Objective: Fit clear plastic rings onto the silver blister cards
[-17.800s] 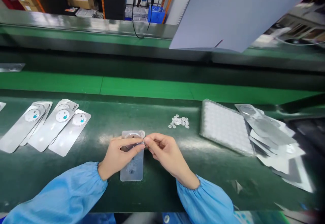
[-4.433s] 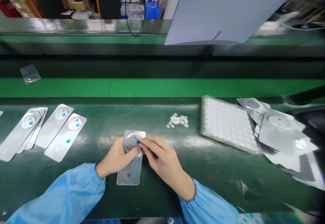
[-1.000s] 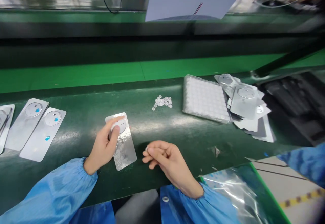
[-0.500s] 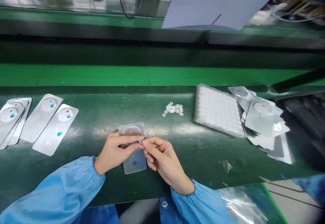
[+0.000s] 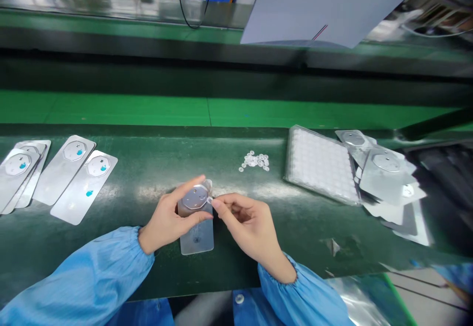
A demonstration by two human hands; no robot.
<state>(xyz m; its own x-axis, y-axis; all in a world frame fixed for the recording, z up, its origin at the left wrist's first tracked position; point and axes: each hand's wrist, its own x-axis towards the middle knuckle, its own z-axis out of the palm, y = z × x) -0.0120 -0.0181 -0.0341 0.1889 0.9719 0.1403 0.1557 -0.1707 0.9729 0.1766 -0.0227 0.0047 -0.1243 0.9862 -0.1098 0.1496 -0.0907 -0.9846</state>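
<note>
A grey metal plate (image 5: 197, 240) with rounded corners and an octagonal recess near its far end lies in front of me. My left hand (image 5: 176, 213) is over its left side, thumb and forefinger spread apart around the recess; its other fingers are hidden. Between the thumb and forefinger of my right hand (image 5: 248, 221) is a small clear round disc (image 5: 209, 200), at the recess's right edge. Beyond my right hand lies a loose heap of similar clear discs (image 5: 254, 160) on the green bench.
Several metal plates with blue marks (image 5: 84, 188) lie at the left. On the right are a clear tray of white round pieces (image 5: 320, 163) and a pile of plates (image 5: 388, 173). A scrap of clear film (image 5: 333, 247) lies nearer me. A light-grey panel (image 5: 328, 6) hangs above.
My left thumb and forefinger have spread apart, uncovering the plate's recess. My right hand has moved slightly right, with the small disc now visible at its fingertips. The view has shifted slightly.
</note>
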